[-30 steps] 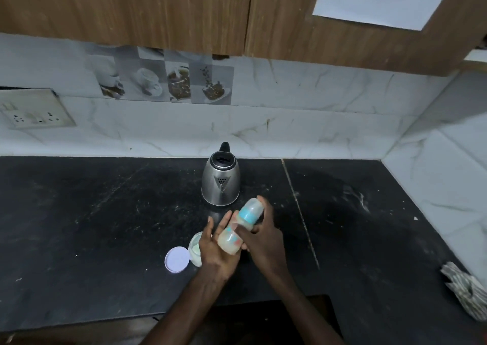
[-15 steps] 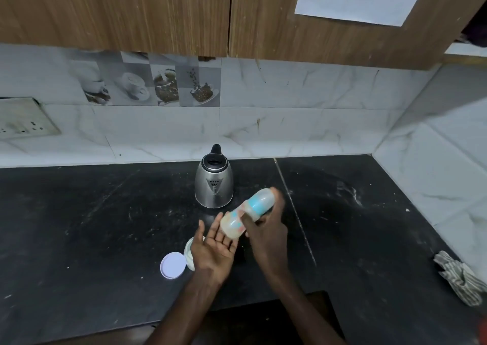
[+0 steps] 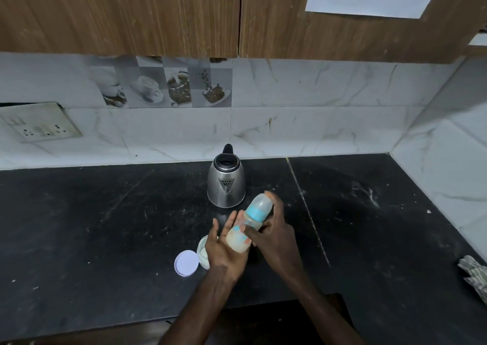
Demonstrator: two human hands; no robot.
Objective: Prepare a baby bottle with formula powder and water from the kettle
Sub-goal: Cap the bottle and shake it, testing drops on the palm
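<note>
A capped baby bottle (image 3: 246, 226) with a blue collar and milky liquid is tilted, cap pointing up and away, over the black counter. My right hand (image 3: 272, 235) grips it around the neck. My left hand (image 3: 222, 250) is flat with fingers spread, its palm against the bottle's base. A steel kettle (image 3: 226, 185) stands just behind the hands. The open formula tub (image 3: 203, 251) sits left of my left hand, partly hidden by it, with its white lid (image 3: 186, 263) lying beside it.
The black counter (image 3: 92, 226) runs to a marble-tiled wall behind and on the right. A crumpled striped cloth (image 3: 474, 273) lies at the right edge. A socket plate (image 3: 39, 127) is on the wall at the left. Wooden cabinets hang overhead.
Half a second ago the bottle was lifted off my left palm; now its base rests against the palm again, as it did a second ago. The kettle, tub and lid have stayed put.
</note>
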